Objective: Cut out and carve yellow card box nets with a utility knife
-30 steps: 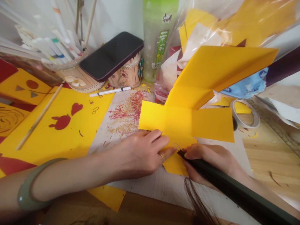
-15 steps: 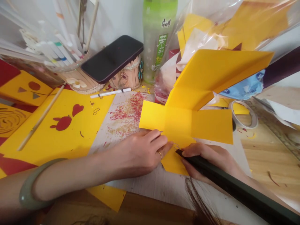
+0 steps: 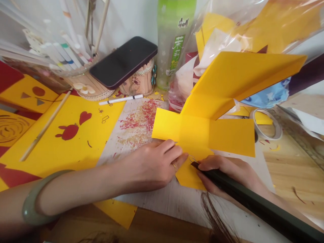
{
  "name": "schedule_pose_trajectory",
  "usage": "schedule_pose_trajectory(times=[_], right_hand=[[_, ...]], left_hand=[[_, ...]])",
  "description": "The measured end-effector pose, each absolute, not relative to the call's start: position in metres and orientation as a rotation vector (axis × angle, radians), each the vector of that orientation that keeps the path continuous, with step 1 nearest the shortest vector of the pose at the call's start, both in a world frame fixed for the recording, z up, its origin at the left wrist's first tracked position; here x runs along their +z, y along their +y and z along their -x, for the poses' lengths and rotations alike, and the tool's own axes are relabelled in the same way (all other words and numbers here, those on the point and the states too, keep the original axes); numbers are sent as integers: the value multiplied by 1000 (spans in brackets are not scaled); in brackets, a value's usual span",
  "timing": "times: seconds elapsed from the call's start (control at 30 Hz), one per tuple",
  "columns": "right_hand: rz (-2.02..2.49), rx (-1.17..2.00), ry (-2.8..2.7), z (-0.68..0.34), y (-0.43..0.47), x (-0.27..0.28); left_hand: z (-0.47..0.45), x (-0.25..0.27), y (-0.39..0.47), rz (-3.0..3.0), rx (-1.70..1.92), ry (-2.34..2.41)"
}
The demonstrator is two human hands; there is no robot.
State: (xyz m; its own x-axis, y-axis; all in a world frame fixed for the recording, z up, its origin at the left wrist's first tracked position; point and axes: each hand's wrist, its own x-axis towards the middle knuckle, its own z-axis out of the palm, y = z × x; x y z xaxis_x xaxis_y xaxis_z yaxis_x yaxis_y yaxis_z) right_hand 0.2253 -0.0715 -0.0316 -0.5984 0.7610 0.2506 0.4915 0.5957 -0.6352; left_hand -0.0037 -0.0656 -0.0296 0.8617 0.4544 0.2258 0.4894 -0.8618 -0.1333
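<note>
A folded yellow card [image 3: 194, 130] lies on a pale sheet, with flaps to both sides and a large folded panel standing up at the back. My left hand [image 3: 157, 165] rests on its near flap, fingers bent and their tips pressing the card down. My right hand [image 3: 227, 168] is closed around a long black pen-like tool [image 3: 243, 195]. The tool's tip touches the near flap, just right of my left index finger, beside small curved lines. The tool's exact kind does not show.
Behind are a phone [image 3: 124, 62] lying across decorated pen pots, a green bottle [image 3: 174, 44] and a clear bag of yellow paper. A tape roll [image 3: 277, 130] lies right. Yellow sheets with red cut-outs [image 3: 70, 131] and a wooden stick [image 3: 45, 126] lie left.
The whole view has shifted a little, so things appear slightly further right. Both hands keep nearly the same places on the card; the tool tip has barely moved.
</note>
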Motion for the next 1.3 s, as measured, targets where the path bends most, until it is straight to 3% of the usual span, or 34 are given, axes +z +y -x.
schedule_pose_trajectory(times=[0.7,0.97,1.3], right_hand=[[980,701,-2273,-226,-71,-31],[1152,930,-2009,-226,-71,-28],[1110,1013,-1960,-225,-70,-22]], left_hand=[[3,-31,-64,2821,-307,-733],[-4,-24,-65,2836,-447,-802],[-35,-7,-55,3030,35,-1186]])
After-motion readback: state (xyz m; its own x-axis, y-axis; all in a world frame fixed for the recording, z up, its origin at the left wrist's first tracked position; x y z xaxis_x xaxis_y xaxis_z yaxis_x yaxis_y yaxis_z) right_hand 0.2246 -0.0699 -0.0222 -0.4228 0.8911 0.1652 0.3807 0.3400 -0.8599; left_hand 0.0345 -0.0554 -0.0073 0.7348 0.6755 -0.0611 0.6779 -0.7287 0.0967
